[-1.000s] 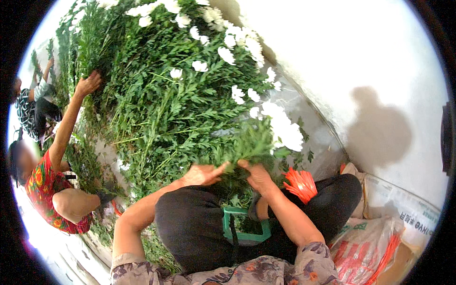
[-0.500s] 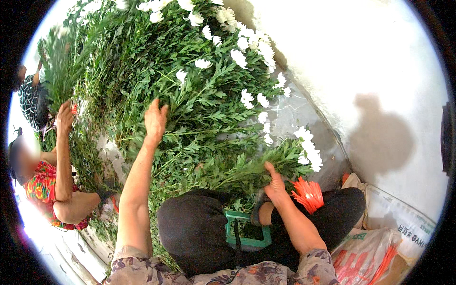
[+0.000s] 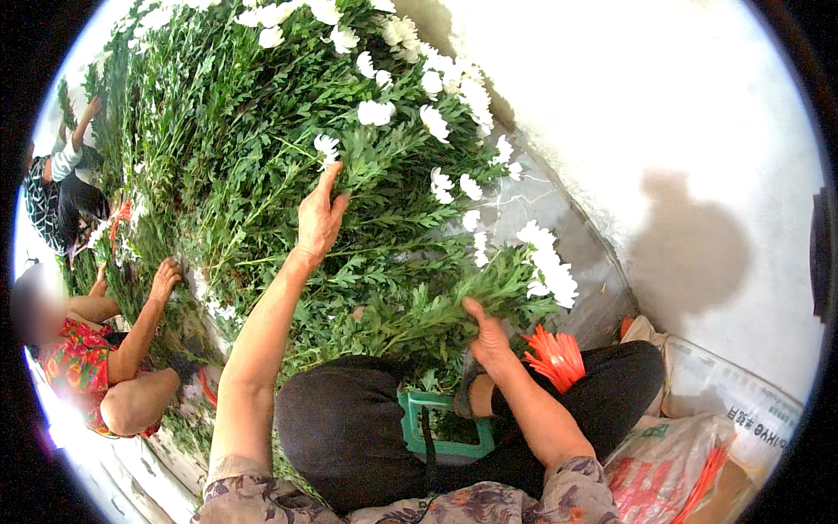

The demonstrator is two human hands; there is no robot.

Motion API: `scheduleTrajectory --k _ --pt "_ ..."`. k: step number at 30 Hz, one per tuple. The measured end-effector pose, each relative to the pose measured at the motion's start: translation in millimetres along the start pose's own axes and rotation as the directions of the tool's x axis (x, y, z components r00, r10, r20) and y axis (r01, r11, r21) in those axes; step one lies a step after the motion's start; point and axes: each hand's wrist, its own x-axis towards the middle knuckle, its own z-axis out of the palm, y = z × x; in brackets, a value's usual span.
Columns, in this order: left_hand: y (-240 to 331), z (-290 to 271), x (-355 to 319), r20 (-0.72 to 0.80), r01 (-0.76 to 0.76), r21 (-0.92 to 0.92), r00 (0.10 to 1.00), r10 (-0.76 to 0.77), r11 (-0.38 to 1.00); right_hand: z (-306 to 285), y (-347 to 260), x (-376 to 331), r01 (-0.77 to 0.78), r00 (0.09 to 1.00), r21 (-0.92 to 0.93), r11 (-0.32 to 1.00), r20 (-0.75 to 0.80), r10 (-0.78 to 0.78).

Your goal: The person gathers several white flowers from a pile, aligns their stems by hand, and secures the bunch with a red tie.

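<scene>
My left hand [image 3: 321, 218] reaches into a broad heap of cut white chrysanthemums [image 3: 253, 131]. Its index finger stretches up beside a white bloom [image 3: 326, 147], the thumb stands apart, and the leaves there partly hide the fingers. Low in front of me, my right hand [image 3: 491, 336] is closed round the leafy stems of a bunch of chrysanthemums [image 3: 548, 266]. The thumb lies across these stems, and the white heads point right. Beside that hand, a bundle of orange-red plastic strips [image 3: 556, 358] rests against my leg.
A green plastic stool frame [image 3: 447, 450] is between my legs. On the right are a pale wall [image 3: 698, 87], a plastic bag with red strips [image 3: 668, 467] and a white printed sack [image 3: 733, 375]. Two co-workers [image 3: 74, 358] [image 3: 52, 196] sit along the heap's left side.
My left hand has moved up and right, deeper into the flowers. My right hand keeps its hold on the bunch. The nearer co-worker's raised hand has come down, and the upright bundle there is gone from view.
</scene>
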Motion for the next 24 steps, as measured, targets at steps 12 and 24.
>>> scheduleTrajectory --k 12,24 --pt "-9 47 3 0.211 -0.092 0.536 0.977 -0.028 0.839 -54 31 29 0.172 0.978 -0.238 0.956 0.159 -0.137" --pt "142 -46 -20 0.222 -0.236 -0.126 0.940 0.260 0.963 23 -19 1 0.158 0.982 -0.200 0.967 0.137 -0.132"
